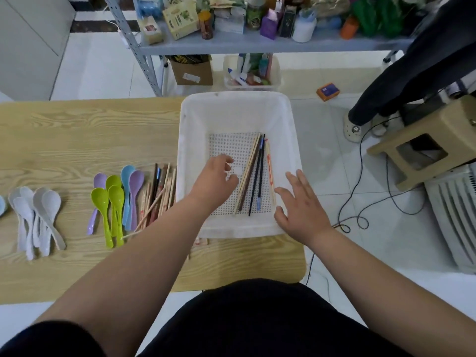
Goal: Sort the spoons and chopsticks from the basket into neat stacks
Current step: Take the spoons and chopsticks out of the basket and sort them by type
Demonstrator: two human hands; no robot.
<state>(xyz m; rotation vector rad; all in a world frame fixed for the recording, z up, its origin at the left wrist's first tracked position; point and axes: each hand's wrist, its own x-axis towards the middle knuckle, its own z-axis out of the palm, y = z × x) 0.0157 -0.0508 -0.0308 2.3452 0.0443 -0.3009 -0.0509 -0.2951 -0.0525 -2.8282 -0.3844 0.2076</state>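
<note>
I see no spoons left in the basket (233, 97), only the last chopsticks (253, 176), lying in a loose sheaf on the right side of its perforated floor, tips pointing away from me. My left hand (215, 181) hangs inside the basket just beside them, fingers curled. A pale blur sits at the fingertips, so I cannot tell whether it pinches anything. My right hand (301, 204) is released, fingers spread flat over the right rim, near the palest stick.

To do this step well, I would sweep the sheaf together against the right wall with the flat right hand. Then I would take them all near the middle in one grasp, so none rolls loose. The pile (159, 194) on the table (77, 130), touching the basket's left wall, is crossed and untidy. It wants squaring at the ends after these join it. The coloured spoons (116, 199) and white spoons (36, 215) further left lie grouped already
</note>
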